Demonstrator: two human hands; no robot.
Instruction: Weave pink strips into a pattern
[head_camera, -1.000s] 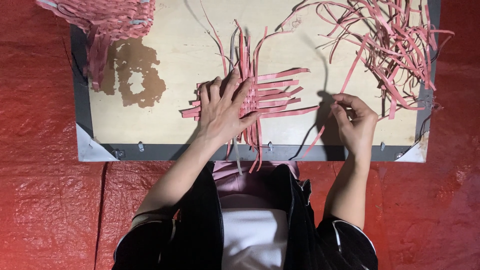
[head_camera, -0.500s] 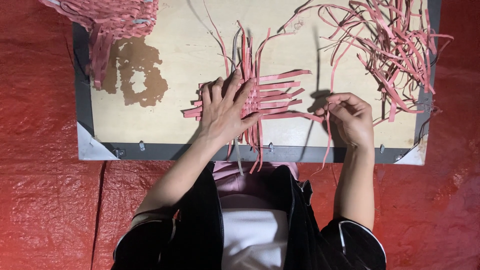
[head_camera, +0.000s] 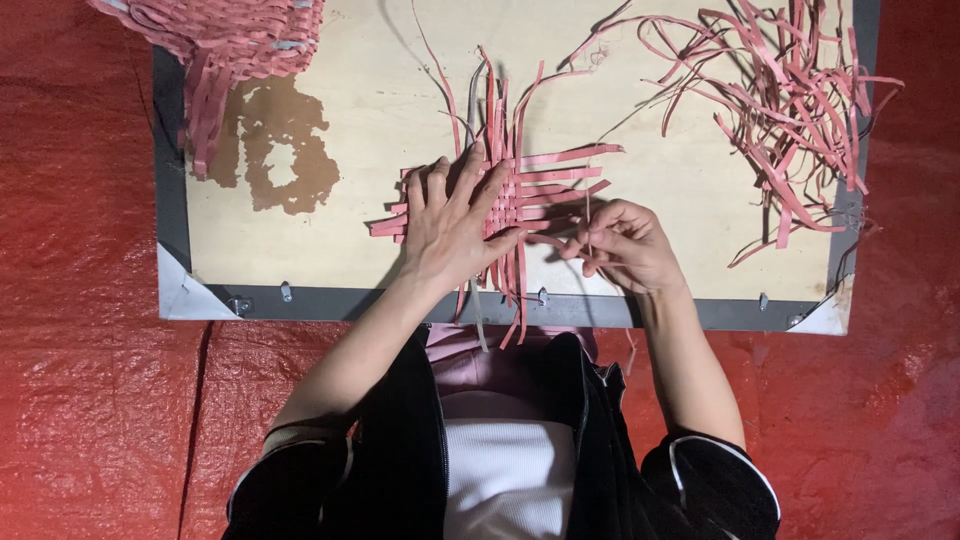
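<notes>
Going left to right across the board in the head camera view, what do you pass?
Woven pink piece hanging over the corner → brown stain → left hand pressing the pink strip mat → right hand → loose pile of pink strips.

a pale wooden board (head_camera: 350, 250) with a dark frame lies on a red tarp (head_camera: 80, 400). on it: a half-woven mat of pink strips (head_camera: 545, 185), a loose tangle of strips (head_camera: 790, 110), a brown stain (head_camera: 280, 150).
</notes>
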